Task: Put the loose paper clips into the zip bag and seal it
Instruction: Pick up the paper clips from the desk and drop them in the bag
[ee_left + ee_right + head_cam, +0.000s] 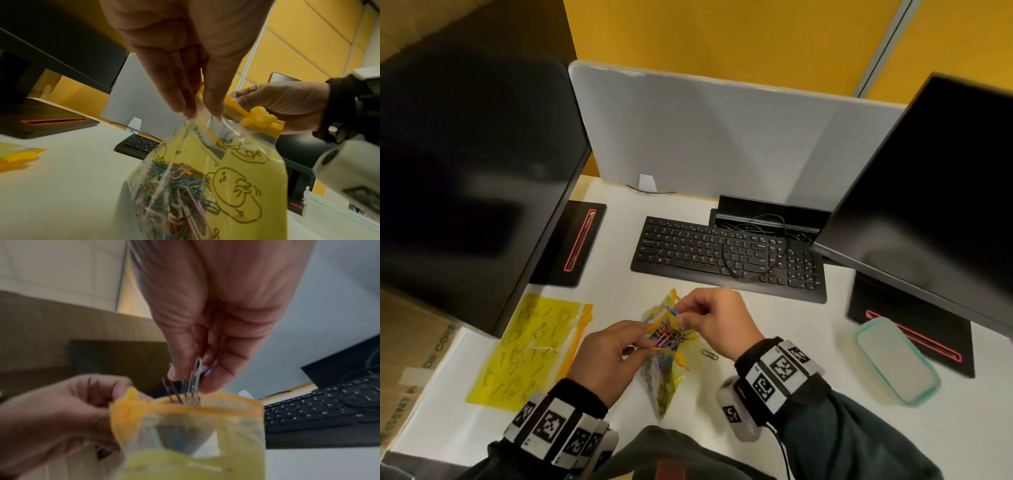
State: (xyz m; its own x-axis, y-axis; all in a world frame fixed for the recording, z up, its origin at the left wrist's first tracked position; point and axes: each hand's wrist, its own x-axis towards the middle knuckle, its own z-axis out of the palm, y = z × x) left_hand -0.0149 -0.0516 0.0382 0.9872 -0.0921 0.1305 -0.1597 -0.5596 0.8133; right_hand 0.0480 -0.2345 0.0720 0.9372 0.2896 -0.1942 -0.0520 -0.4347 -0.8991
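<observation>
A yellow-and-clear zip bag with cartoon prints stands upright on the white desk, its orange-rimmed mouth open. Many coloured paper clips lie inside it. My left hand pinches the near rim of the bag between thumb and fingers. My right hand pinches several paper clips, silver, purple and blue, and their lower ends dip into the mouth. The orange slider sits at the right end of the zip. One loose silver paper clip lies on the desk just right of the bag.
A second yellow zip bag lies flat to the left. A black keyboard with a loose cable is behind the hands. A lidded plastic container sits at the right. Two dark monitors on stands flank the desk.
</observation>
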